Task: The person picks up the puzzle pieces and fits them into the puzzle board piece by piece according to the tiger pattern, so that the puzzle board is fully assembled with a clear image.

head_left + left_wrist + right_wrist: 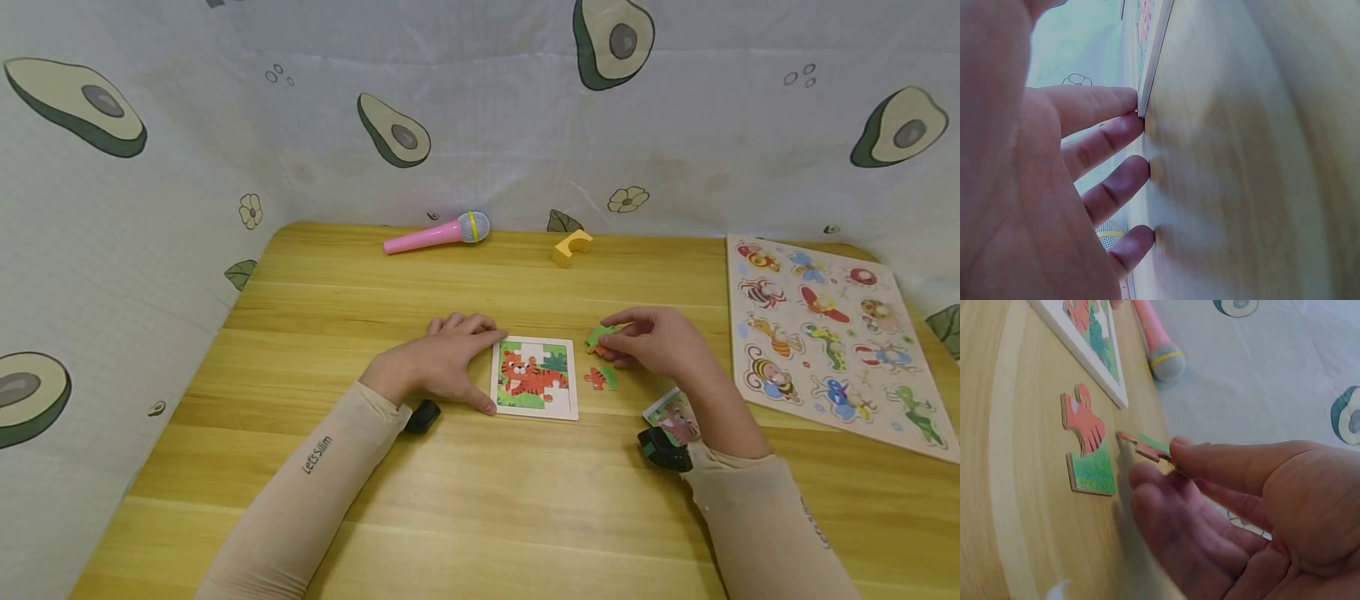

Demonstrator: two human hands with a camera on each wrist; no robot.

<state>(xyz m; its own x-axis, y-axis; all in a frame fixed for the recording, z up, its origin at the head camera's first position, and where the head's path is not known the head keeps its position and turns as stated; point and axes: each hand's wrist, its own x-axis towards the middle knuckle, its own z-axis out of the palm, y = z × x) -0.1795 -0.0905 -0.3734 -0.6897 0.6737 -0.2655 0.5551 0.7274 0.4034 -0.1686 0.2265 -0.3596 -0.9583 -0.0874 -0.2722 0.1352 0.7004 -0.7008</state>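
Note:
A tiger jigsaw puzzle in a white-bordered tray lies mid-table, with gaps at its top and lower right. My left hand spans the tray's left side, thumb by the lower corner and index fingertip at the upper one. In the left wrist view the fingers are extended, their tips down at the tabletop. Thumb and fingers of my right hand pinch a green and orange puzzle piece, tilted above the table. Just below it lies a second puzzle piece, orange-striped with a green part.
A small picture card lies partly under my right wrist. To the right is a large insect puzzle board. A pink toy microphone and a yellow arched block sit along the back edge, before an avocado-print cloth.

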